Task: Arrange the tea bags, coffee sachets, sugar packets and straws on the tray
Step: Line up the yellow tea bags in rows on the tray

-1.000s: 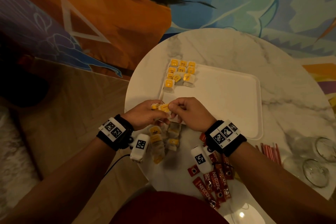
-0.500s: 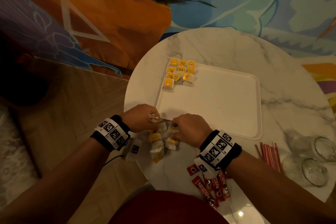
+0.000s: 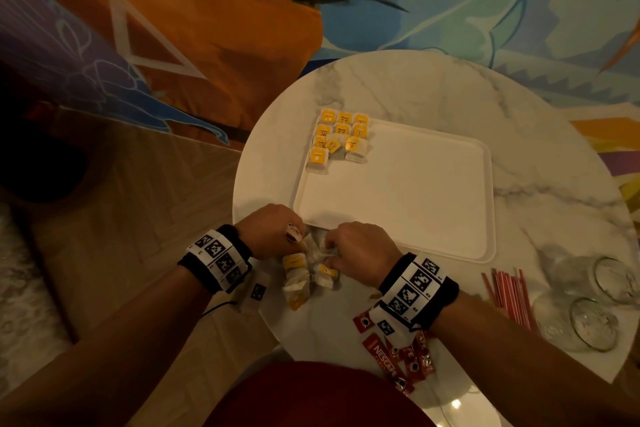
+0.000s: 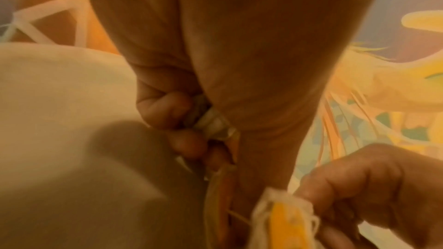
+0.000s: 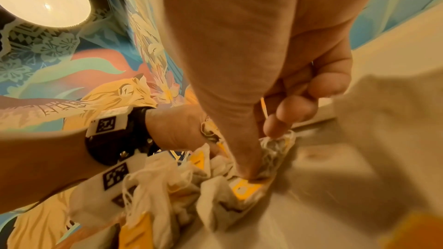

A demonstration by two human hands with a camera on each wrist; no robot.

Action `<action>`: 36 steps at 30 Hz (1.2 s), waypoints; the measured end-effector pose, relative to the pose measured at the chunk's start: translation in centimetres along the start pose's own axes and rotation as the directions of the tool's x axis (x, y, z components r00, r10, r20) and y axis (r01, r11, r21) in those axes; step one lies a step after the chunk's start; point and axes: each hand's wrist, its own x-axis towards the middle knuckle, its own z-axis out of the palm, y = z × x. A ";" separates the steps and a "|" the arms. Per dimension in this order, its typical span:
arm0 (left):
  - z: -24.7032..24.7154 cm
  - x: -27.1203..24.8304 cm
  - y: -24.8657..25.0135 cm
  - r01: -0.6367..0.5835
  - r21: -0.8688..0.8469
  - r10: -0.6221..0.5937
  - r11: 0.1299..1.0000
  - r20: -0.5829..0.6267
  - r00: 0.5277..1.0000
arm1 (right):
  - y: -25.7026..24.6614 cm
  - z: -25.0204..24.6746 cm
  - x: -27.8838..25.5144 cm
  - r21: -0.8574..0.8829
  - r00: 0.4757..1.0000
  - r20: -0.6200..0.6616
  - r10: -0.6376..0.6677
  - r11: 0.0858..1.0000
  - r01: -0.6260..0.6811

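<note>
A white tray (image 3: 415,204) lies on the round marble table (image 3: 433,87), with several yellow-tagged tea bags (image 3: 341,135) laid in rows in its far left corner. A loose pile of tea bags (image 3: 298,279) sits on the table just in front of the tray's near left corner. Both hands are down in this pile. My left hand (image 3: 294,236) has its fingers curled round a tea bag (image 4: 212,121). My right hand (image 3: 329,251) pinches another tea bag (image 5: 275,145), its thumb pressed onto one with a yellow tag (image 5: 246,188).
Red coffee sachets (image 3: 391,355) lie near the table's front edge under my right wrist. Red straws (image 3: 509,295) lie to the right of it, beside two glasses (image 3: 592,322). The table edge runs close to my left wrist.
Both hands have dropped from over the tray's near edge, where they held a yellow-tagged tea bag together, down and toward me into the loose pile.
</note>
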 end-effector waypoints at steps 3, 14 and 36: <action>-0.2 -0.2 -0.1 0.041 -0.075 -0.041 0.996 0.004 0.999 | -0.2 0.0 0.0 0.019 1.000 0.003 -0.006 1.000 0.006; -1.7 -0.2 -0.1 0.093 -0.711 -0.172 0.697 -0.040 0.984 | 1.3 -0.9 -0.5 0.273 0.995 -0.100 0.003 0.962 0.024; -2.1 1.9 4.0 0.035 -0.987 -0.200 0.155 0.003 0.980 | 2.3 -3.5 -0.4 0.374 0.824 -0.566 0.018 0.896 0.238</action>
